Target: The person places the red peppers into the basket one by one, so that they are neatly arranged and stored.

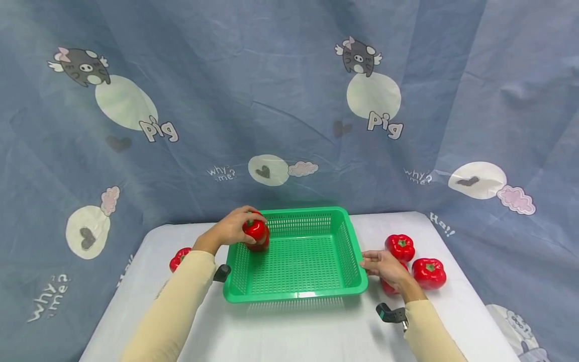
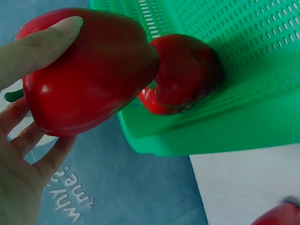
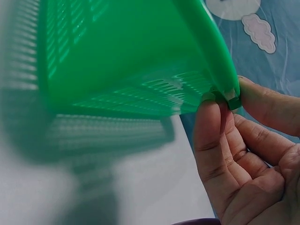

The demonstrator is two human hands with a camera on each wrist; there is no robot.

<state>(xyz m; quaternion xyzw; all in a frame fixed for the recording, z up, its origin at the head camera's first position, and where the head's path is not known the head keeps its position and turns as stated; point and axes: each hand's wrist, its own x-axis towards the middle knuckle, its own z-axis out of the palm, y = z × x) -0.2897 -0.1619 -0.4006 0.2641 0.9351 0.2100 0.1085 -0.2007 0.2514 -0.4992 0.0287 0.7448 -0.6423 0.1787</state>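
Observation:
My left hand (image 1: 236, 226) grips a red bell pepper (image 2: 93, 75) with a green stem, thumb on one side and fingers round the other. It is held over the left end of a green plastic basket (image 1: 296, 295). Just below it, a second red bell pepper (image 2: 185, 72) lies inside the basket against the wall, largely covered by the held one in the head view. At the basket's right side my right hand (image 1: 388, 266) pinches the rim, thumb on the outer edge and fingertips tucked beneath, as the right wrist view shows.
Right of the basket are red bell peppers: one at the back (image 1: 400, 247), one farther right (image 1: 428, 274), and one partly behind the right hand (image 1: 388, 287). Another pepper (image 1: 178, 260) sits left, partly behind the left forearm. A white-covered table (image 1: 289, 334) meets a blue printed curtain (image 1: 289, 125).

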